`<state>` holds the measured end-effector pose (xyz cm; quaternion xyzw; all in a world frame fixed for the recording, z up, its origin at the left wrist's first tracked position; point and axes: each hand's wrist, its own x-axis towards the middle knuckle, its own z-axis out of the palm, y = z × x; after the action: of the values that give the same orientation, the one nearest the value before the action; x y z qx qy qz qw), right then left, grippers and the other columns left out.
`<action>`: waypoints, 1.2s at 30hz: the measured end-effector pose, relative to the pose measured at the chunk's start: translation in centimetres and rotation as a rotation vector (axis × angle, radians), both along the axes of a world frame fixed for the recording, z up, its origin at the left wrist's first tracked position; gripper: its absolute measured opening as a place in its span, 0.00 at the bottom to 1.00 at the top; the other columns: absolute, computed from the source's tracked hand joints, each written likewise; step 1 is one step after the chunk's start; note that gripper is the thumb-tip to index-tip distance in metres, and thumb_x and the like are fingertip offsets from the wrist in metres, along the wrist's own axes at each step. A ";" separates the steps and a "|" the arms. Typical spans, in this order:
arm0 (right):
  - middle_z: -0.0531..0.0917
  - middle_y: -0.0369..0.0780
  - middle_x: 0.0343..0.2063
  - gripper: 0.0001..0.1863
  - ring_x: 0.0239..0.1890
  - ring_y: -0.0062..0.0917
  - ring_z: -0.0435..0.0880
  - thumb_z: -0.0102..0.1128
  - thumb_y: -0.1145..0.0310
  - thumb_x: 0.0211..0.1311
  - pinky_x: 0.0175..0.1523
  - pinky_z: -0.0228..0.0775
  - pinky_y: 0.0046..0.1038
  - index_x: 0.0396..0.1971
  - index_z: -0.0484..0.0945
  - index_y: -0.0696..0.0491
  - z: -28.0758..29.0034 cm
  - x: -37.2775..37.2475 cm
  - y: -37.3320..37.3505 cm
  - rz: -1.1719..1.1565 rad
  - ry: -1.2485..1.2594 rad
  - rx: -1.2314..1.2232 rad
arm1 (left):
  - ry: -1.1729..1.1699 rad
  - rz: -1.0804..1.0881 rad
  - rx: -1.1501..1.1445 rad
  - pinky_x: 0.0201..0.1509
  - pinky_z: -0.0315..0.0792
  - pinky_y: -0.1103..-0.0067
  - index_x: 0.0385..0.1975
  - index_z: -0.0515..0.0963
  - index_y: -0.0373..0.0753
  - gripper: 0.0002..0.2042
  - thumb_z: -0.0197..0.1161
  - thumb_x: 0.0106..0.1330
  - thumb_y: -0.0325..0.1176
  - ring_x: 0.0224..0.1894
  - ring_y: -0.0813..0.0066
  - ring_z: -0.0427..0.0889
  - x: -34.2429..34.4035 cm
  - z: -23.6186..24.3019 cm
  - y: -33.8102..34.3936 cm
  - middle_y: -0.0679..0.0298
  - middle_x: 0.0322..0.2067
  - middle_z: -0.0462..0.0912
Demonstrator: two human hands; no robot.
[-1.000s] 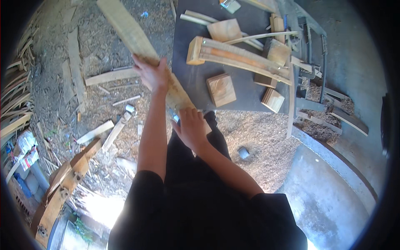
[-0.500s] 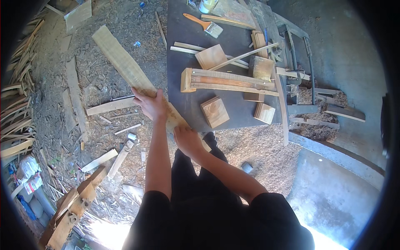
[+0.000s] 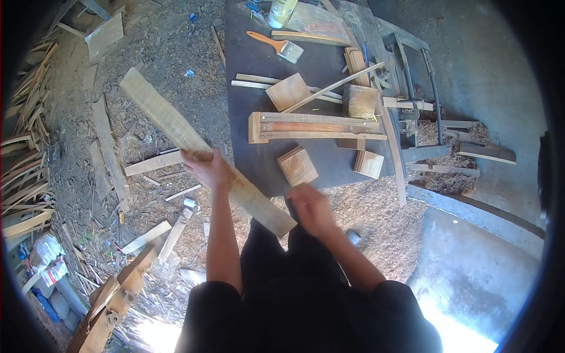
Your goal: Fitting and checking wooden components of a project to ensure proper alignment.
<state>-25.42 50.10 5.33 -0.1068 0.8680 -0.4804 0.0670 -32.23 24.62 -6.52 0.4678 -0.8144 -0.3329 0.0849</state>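
Observation:
A long pale wooden plank (image 3: 259, 203) slants across my front, its far end up to the left over the littered ground and its near end by my legs. My left hand (image 3: 207, 168) is closed around its middle. To the right of the plank's near end, my right hand (image 3: 313, 210) is raised off the wood, below the table's near edge. Its fingers look curled but are smeared by motion. Nearest to it on the dark table (image 3: 250, 167) lies a square wooden block (image 3: 298, 166).
The table also bears a long wooden piece with a block end (image 3: 318, 126), further blocks, thin sticks, a paintbrush (image 3: 275, 46) and a can (image 3: 282, 13). A metal frame (image 3: 435, 88) stands right. Scrap wood (image 3: 23, 170) piles up left; a heavy timber (image 3: 112, 300) lies lower left.
My right hand has let go of the plank and moved right. The plank, still in my left hand, has shifted down, its near end coming into view. The table appears slightly further left.

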 end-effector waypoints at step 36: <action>0.74 0.45 0.42 0.55 0.36 0.37 0.80 0.81 0.57 0.36 0.37 0.80 0.38 0.74 0.69 0.37 11.6 -10.1 20.0 -0.261 0.201 0.366 | 0.812 -0.699 0.330 0.68 0.71 0.58 0.79 0.45 0.36 0.46 0.71 0.68 0.34 0.65 0.58 0.64 -9.8 30.8 27.2 0.47 0.69 0.52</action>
<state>-35.50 70.11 16.96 -0.0273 0.9492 -0.3068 -0.0642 -42.05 51.82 24.32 0.0111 -0.7599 -0.6178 0.2018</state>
